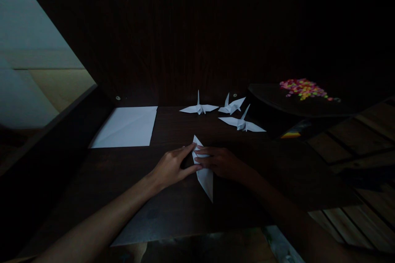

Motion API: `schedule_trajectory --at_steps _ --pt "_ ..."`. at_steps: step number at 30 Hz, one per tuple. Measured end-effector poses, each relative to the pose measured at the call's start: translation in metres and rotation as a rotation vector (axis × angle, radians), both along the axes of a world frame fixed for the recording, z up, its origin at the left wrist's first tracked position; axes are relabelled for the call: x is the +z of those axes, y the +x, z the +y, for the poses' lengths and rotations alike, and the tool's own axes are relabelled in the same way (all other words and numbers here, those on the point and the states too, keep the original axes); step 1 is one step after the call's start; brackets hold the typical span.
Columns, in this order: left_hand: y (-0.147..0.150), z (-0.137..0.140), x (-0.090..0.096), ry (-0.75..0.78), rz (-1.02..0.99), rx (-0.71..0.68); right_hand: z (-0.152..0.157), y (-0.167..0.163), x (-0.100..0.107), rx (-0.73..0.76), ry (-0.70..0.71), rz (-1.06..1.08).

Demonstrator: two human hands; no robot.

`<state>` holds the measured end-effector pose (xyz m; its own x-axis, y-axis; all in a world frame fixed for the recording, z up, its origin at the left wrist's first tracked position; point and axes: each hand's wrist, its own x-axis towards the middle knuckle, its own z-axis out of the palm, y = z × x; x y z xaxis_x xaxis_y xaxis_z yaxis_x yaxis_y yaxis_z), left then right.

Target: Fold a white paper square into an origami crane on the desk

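Note:
A white folded paper (pixel 205 185), shaped like a long narrow diamond, lies on the dark tabletop in front of me. My left hand (pixel 173 165) comes from the left, its index finger and thumb spread apart with their tips on the paper. Stretched over the paper from the right, the fingers of my right hand (pixel 219 161) lie on its middle and hide part of it. Beyond the hands stand three white origami cranes: one in the middle (pixel 200 109), one behind at the right (pixel 232 106) and one nearer at the right (pixel 242 123).
Flat white sheet paper (pixel 126 127) lies at the left, by the dark side board (pixel 61 131). On a raised rounded shelf (pixel 271 98) at the right is a heap of small colourful pieces (pixel 304 88). A tall dark panel (pixel 185 33) rises behind the cranes.

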<state>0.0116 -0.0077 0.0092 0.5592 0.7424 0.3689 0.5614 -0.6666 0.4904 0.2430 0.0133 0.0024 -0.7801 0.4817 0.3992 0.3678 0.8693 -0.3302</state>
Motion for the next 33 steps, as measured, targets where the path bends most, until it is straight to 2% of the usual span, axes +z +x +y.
schedule_trajectory --at_steps 3,7,13,23,33 --pt "-0.002 0.002 0.002 0.067 0.036 -0.071 -0.001 -0.001 0.002 0.001 -0.005 0.002" --pt "-0.002 0.003 0.005 0.099 0.101 -0.086 -0.002 -0.001 0.003 -0.005 0.002 -0.021" --pt "-0.002 0.002 0.005 0.109 0.18 -0.046 -0.001 -0.001 0.004 0.0 0.002 -0.056" --pt "-0.001 -0.001 0.008 0.119 0.204 -0.018 -0.003 0.0 0.006 0.029 -0.042 -0.079" --pt "-0.001 0.0 0.005 0.118 0.241 0.006 -0.009 -0.002 0.018 -0.044 -0.006 -0.157"
